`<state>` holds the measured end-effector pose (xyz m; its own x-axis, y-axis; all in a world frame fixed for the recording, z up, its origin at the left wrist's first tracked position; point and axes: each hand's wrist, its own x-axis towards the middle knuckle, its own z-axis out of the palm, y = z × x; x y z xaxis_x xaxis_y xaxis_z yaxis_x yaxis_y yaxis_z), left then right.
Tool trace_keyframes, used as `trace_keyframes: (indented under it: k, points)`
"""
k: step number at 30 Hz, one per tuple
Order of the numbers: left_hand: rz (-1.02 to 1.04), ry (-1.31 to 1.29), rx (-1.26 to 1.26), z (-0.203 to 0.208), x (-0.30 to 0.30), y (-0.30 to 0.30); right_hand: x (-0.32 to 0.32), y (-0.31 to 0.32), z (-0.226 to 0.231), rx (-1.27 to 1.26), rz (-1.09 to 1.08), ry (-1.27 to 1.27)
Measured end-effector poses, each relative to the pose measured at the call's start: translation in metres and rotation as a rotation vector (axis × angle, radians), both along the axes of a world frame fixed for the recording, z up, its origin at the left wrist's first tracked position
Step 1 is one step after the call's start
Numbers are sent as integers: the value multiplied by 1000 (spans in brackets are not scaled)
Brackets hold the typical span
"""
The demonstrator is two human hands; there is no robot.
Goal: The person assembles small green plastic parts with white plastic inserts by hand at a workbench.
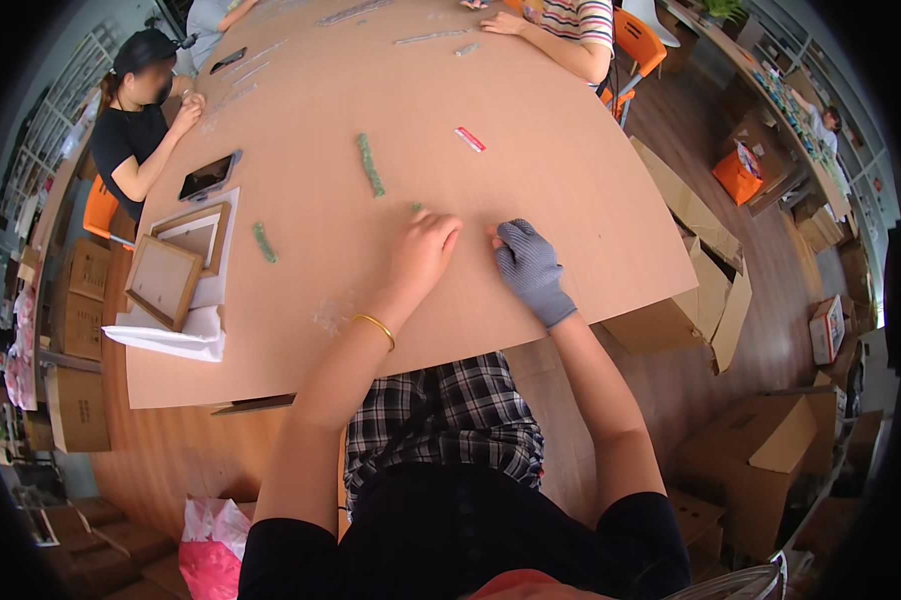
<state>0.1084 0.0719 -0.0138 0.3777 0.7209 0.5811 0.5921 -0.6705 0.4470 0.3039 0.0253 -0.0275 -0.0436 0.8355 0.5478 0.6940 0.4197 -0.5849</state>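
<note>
My bare left hand (427, 248), with a gold bangle at the wrist, is closed over the brown table (581, 215). The end of a small green strip (417, 207) pokes out at its fingers; the rest is hidden by the hand. To its right my right hand (524, 262), in a grey knitted glove with bare fingertips, is curled closed; whatever it may hold is hidden. Beyond my left hand lies a longer mottled green strip (371, 165). A shorter green strip (264, 243) lies farther left. A small red and white packet (470, 139) rests beyond my hands.
At the table's left edge are wooden picture frames (166, 281) on white wrapping, with a phone (209, 176) behind. A person in a black cap (136, 130) sits at the left, another in stripes (581, 40) at the far right. Opened cardboard (706, 290) stands beside the right edge.
</note>
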Motion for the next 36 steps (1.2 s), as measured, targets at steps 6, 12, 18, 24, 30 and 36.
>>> trace_keyframes:
  k: [6,12,18,24,30,36]
  points:
    - [75,-391,-224,1,-8,10,-10,5,3,15,22,-3]
    - [6,-324,-757,25,-41,-39,-9,-6,21,-300,-33,461]
    - [40,-188,-535,6,-38,-76,-23,-17,13,-130,185,251]
    - [-16,-198,-447,0,-48,-77,-30,-24,20,-174,81,-72]
    - [-6,-118,-434,5,-45,-79,-40,-27,17,-308,168,80]
    - [-11,-129,-349,6,-45,-84,-43,-28,18,-301,149,76]
